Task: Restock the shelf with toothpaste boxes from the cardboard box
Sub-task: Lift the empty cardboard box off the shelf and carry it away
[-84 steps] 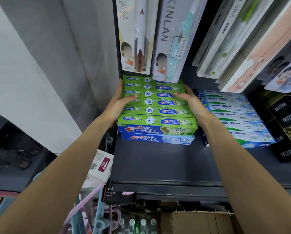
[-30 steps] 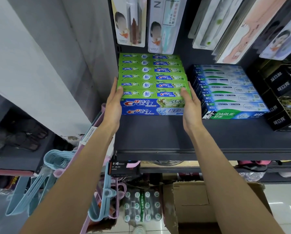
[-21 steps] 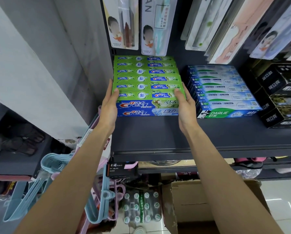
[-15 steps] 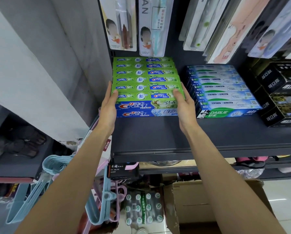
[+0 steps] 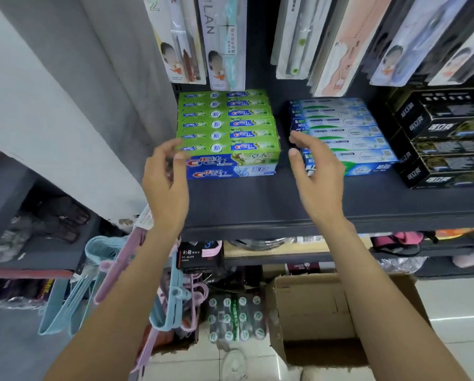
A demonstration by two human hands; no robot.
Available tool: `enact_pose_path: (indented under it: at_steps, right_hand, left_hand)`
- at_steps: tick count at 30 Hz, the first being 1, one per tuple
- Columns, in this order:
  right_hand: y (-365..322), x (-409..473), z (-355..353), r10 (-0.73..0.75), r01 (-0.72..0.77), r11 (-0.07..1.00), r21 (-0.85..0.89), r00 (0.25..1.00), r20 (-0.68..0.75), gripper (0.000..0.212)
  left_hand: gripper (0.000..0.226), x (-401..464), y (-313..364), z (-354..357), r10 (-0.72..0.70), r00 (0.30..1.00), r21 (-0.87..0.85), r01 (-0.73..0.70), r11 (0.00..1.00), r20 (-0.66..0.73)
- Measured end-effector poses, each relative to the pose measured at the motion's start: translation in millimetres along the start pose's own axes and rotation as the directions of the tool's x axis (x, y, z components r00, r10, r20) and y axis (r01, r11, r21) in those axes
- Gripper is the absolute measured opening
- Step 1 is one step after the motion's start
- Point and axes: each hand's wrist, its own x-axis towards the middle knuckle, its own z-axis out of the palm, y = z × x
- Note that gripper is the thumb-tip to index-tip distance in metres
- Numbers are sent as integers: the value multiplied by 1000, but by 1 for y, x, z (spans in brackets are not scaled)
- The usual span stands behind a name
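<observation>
A stack of green toothpaste boxes (image 5: 227, 127) lies on the dark shelf (image 5: 257, 204), two layers deep, with a blue box showing at the bottom front. My left hand (image 5: 165, 178) hovers just left of the stack, fingers loosely curled, holding nothing. My right hand (image 5: 317, 174) hovers to the right of the stack, apart from it, fingers relaxed and empty, in front of the blue-white boxes. The open cardboard box (image 5: 321, 317) stands on the floor below the shelf; I cannot see what is inside it.
Blue-white toothpaste boxes (image 5: 348, 133) sit right of the green stack, black boxes (image 5: 444, 138) further right. Toothbrush packs (image 5: 222, 42) hang above. Pastel hangers (image 5: 114, 284) dangle at the shelf's left end. A bottle pack (image 5: 234, 317) lies beside the cardboard box.
Both hands have let go of the sides of the green stack and pulled back toward me, spreading apart. The stack stays in place on the shelf.
</observation>
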Motion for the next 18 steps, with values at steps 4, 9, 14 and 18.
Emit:
enact_pose_path:
  at_steps: [4, 9, 14, 18]
  right_hand:
    - [2, -53, -50, -171, 171, 973, -158, 985, 14, 27]
    - [71, -149, -120, -11, 112, 956, -272, 937, 349, 29]
    - [191, -237, -183, 388, 72, 854, -516, 572, 722, 37]
    - [273, -281, -224, 545, -92, 817, -569, 448, 709, 32]
  left_hand:
    - [18, -78, 44, 4, 45, 981, 52, -55, 997, 189]
    - [20, -191, 27, 30, -350, 758, 465, 70, 882, 550]
    - [27, -318, -32, 69, -771, 514, 782, 270, 563, 378]
    - [31, -413, -69, 106, -944, 318, 797, 547, 257, 86]
